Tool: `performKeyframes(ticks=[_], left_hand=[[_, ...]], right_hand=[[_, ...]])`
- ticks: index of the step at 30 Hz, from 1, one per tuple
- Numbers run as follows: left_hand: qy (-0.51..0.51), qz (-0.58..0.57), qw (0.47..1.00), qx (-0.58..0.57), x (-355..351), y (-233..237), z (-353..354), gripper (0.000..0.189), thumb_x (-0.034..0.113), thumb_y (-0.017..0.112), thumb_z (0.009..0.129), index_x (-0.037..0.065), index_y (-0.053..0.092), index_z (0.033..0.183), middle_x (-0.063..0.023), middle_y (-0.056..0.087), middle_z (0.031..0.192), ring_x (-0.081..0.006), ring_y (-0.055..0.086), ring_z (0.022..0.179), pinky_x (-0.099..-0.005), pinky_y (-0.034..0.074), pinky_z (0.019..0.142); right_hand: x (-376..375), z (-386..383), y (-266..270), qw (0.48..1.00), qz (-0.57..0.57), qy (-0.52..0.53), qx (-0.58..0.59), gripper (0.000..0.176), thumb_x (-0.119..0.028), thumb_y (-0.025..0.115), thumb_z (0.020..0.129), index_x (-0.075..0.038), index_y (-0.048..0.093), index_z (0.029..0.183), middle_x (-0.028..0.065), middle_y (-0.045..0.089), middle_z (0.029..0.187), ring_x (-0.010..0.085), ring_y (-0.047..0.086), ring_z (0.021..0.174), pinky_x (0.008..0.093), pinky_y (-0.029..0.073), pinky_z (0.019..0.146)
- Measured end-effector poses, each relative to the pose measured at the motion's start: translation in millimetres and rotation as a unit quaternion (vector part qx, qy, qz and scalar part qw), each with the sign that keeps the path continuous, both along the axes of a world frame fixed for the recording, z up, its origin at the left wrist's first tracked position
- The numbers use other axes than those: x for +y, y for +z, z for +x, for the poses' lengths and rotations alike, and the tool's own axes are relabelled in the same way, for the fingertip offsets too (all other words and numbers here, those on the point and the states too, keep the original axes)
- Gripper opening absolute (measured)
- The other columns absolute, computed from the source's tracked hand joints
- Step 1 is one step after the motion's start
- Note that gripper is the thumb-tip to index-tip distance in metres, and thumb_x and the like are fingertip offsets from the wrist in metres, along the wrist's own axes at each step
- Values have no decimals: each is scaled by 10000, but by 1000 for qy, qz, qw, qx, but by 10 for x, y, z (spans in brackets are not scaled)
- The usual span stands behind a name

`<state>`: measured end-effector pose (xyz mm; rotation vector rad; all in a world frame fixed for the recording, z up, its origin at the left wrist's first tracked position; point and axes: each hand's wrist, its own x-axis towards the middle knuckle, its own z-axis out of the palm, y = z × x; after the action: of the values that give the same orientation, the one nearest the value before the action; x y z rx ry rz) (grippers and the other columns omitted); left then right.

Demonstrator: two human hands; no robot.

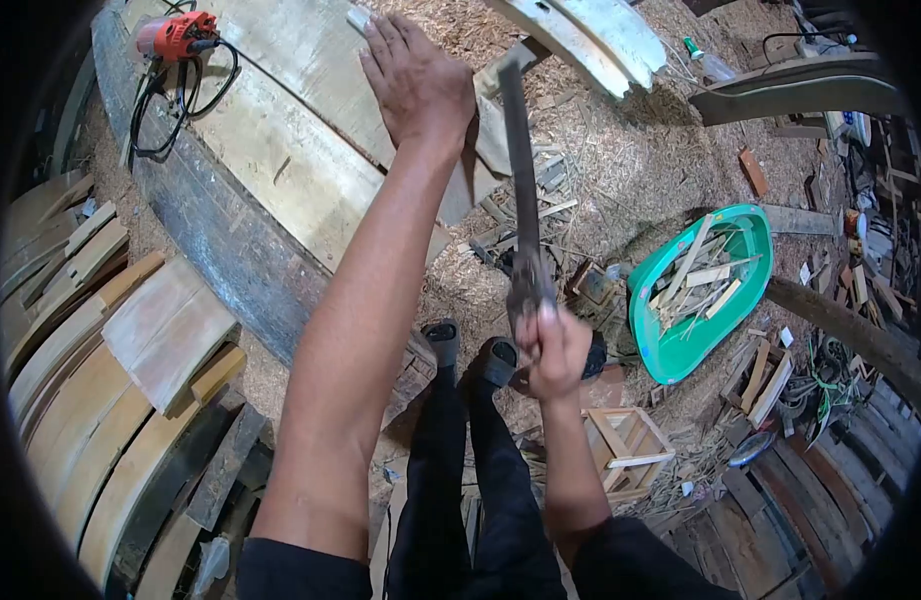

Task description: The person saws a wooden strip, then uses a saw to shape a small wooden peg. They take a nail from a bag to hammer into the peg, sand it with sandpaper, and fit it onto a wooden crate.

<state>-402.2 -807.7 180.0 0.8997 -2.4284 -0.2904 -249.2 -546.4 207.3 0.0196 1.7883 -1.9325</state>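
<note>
My left hand lies flat on a pale wooden board, fingers stretched out and pressed to its surface near the end. A small light-coloured piece is just beyond the fingertips. In my right hand, the fingers are wrapped round the handle of a handsaw. Its long dark blade points away from me, beside the board's end and to the right of my left hand. The board rests with another plank on a dark, worn workbench.
An orange power tool with a coiled black cord sits on the planks. To the right, a green tub holds wood scraps. Stacked boards stand on the left, a small wooden frame by my legs. Shavings cover the floor.
</note>
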Motion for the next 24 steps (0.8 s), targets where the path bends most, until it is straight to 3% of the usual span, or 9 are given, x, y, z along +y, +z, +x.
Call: performKeyframes(ticks=[4, 9, 15, 18, 19, 24], left_hand=[[-4, -6, 1000, 9, 22, -10, 13, 627, 142, 404, 867, -118, 289, 1426, -284, 306, 1498, -365, 226, 1439, -453, 147, 1188], [-1, 13, 1000, 4, 11, 23, -7, 625, 142, 404, 865, -109, 295, 1426, -282, 300, 1502, -359, 221, 1443, -448, 143, 1190], [-2, 29, 1000, 10, 28, 36, -4, 625, 143, 394, 870, -113, 286, 1430, -278, 293, 1508, -356, 202, 1450, -449, 134, 1193], [-4, 5, 1000, 2, 8, 6, 2, 627, 144, 392, 872, -116, 278, 1431, -278, 290, 1509, -358, 204, 1449, -454, 139, 1191], [-3, 7, 1000, 0, 8, -7, 37, 628, 143, 390, 873, -116, 274, 1433, -278, 287, 1510, -359, 205, 1449, -454, 139, 1191], [-7, 22, 1000, 9, 9, 13, 0, 638, 139, 397, 868, -120, 262, 1435, -278, 285, 1511, -365, 214, 1443, -452, 141, 1190]], right_hand=[[90, 222, 48, 999, 45, 10, 24, 436, -241, 474, 996, -39, 420, 614, 10, 412, 549, 89, 366, 506, 263, 269, 484], [67, 48, -6, 999, 30, 8, 8, 380, -239, 510, 963, -44, 515, 636, -25, 484, 569, 49, 417, 526, 242, 295, 479], [197, 464, 112, 999, -4, -21, -34, 375, -241, 504, 970, -38, 500, 655, -29, 459, 573, 47, 389, 537, 247, 286, 487], [86, 146, 5, 1000, 10, -1, -11, 373, -237, 508, 967, -34, 500, 655, -22, 481, 584, 50, 403, 550, 247, 296, 496], [-54, -20, 36, 998, 48, 23, 26, 435, -221, 434, 1010, -41, 396, 616, 10, 407, 552, 86, 353, 516, 257, 275, 503], [224, 292, 119, 998, 52, 25, 8, 428, -210, 458, 995, -19, 438, 613, 24, 442, 568, 87, 373, 519, 266, 303, 516]])
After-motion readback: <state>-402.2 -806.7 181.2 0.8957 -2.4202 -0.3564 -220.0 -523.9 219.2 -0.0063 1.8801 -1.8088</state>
